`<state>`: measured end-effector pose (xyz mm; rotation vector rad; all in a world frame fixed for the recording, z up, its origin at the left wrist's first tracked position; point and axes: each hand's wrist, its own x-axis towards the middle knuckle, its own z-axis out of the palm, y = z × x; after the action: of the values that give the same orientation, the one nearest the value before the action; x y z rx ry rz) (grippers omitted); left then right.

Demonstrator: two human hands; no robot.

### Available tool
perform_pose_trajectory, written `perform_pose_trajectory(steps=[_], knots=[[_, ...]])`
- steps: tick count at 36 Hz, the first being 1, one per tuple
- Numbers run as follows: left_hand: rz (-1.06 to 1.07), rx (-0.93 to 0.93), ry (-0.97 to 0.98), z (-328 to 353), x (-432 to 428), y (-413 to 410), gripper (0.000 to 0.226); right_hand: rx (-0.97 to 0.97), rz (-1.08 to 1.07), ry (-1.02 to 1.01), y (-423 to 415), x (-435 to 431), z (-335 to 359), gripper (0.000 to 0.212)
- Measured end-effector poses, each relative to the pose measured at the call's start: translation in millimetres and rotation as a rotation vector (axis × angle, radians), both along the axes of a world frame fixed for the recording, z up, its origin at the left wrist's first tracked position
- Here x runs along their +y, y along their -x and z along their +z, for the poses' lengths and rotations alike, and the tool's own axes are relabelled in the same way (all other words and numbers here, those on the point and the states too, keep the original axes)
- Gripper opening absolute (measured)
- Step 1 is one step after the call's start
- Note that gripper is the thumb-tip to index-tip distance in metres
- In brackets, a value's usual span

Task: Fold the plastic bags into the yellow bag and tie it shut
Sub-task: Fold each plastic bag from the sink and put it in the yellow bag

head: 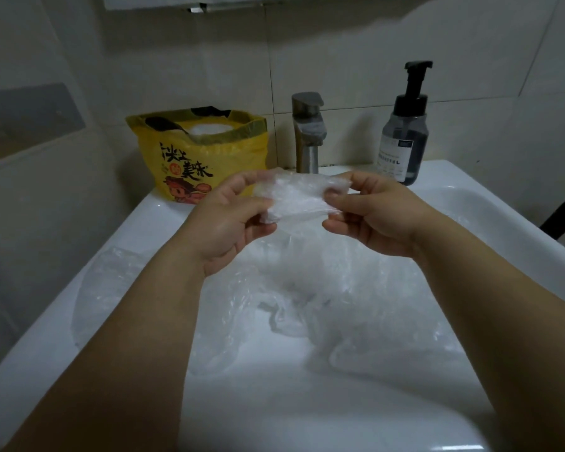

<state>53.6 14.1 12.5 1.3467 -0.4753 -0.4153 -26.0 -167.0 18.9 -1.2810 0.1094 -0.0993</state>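
While the white sink [163,215] holds loose clear plastic bags [307,308], the yellow bag [190,158] stands open on its far left rim, left of the tap [308,135]. Above the sink, the left hand [229,223] and right hand [375,216] each pinch one end of a folded clear bag [296,199] between thumb and fingers.

It was a home bathroom: white ceramic washbasin [470,203], steel tap [308,132], dark pump soap bottle [405,132], pale tiled wall [340,53].
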Motion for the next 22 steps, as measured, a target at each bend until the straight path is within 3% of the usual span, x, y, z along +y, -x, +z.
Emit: perform_pose_trajectory(steps=[11,17,22], knots=[[0.077,0.072,0.000,2.2,-2.8,1.0,0.032,-0.030,0.020,-0.032,0.3,0.7,1.3,0.025],[0.066,0.098,0.063,2.8,-1.8,1.5,0.049,-0.014,0.025,-0.028,0.5,0.0,1.1,0.026],[0.157,-0.159,-0.167,-5.0,-5.2,1.6,0.015,0.012,0.039,-0.018,0.8,1.1,1.4,0.024]])
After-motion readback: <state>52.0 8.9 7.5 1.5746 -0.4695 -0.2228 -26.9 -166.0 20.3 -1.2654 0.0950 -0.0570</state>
